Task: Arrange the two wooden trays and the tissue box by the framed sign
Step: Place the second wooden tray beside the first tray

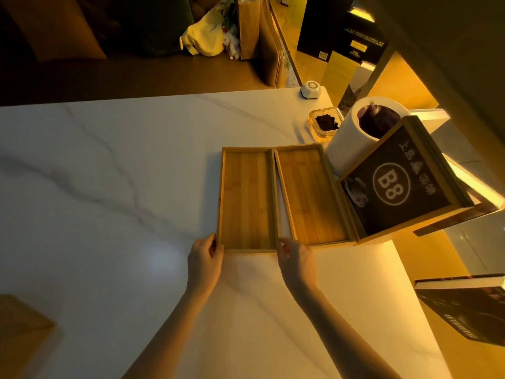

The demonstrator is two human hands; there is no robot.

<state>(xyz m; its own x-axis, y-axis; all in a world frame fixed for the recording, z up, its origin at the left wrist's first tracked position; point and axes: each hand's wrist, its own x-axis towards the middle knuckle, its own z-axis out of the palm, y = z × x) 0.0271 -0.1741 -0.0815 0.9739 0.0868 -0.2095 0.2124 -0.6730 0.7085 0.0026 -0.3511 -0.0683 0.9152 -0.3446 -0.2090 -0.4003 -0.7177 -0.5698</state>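
Observation:
Two empty wooden trays lie side by side on the white marble table. The left tray (pixel 247 199) and the right tray (pixel 310 196) almost touch along their long sides. The right tray rests against the framed sign (pixel 396 184), a dark panel marked B8 in a wooden frame. A white round tissue box (pixel 347 143) stands upright just behind the sign. My left hand (pixel 205 258) grips the left tray's near-left corner. My right hand (pixel 296 259) holds that tray's near-right corner, fingers at the gap between the trays.
A glass ashtray (pixel 323 125) with dark contents and a small white device (pixel 311 90) sit at the table's far right. A dark book (pixel 470 305) lies at the right edge. The marble table (pixel 109 187) stretches out to the left. A brown object (pixel 21 324) sits at the near left.

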